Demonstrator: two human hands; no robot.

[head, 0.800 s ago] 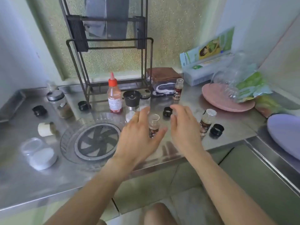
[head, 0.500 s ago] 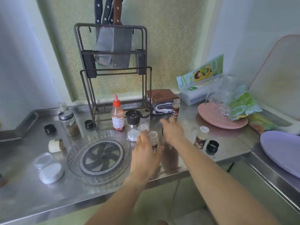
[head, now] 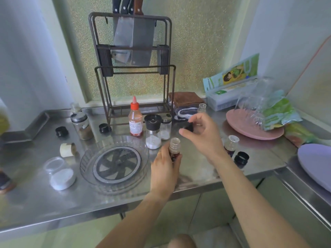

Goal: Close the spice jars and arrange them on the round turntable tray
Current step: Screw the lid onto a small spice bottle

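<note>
A long steel counter (head: 197,178) runs across the room, and at its back stands a dark wire knife rack (head: 133,68) with cleavers hanging in it. Off to the far right lies a lilac plate (head: 317,163), and nearer the wall a pink plate (head: 250,131) carries a clear plastic bag (head: 258,102).

The round turntable tray (head: 114,181), clear with a dark spoked centre, sits near the front edge, left of the hands, with nothing on it. Just left of it is an open wide jar of white powder (head: 60,173). Behind the tray stand a red-capped sauce bottle (head: 135,120), a black-topped grinder (head: 152,131) and a small shaker (head: 165,127), close together. Farther left is a metal-lidded jar of brown spice (head: 82,126).

The left hand (head: 163,170) is wrapped around an open spice jar (head: 174,145), upright just right of the tray. The right hand (head: 202,135) hovers above and behind it, fingers pinched on a black cap (head: 189,127); the cap is not on the jar. Another uncapped spice jar (head: 231,143) stands right of the right wrist, its label mostly hidden, with a loose black cap (head: 241,157) beside it. A third open jar (head: 202,107) peeks over the right hand; it may rest against the folded cloth (head: 186,101), though I can't be sure. Two more black caps (head: 61,131) (head: 104,127) lie at the back left.
</note>
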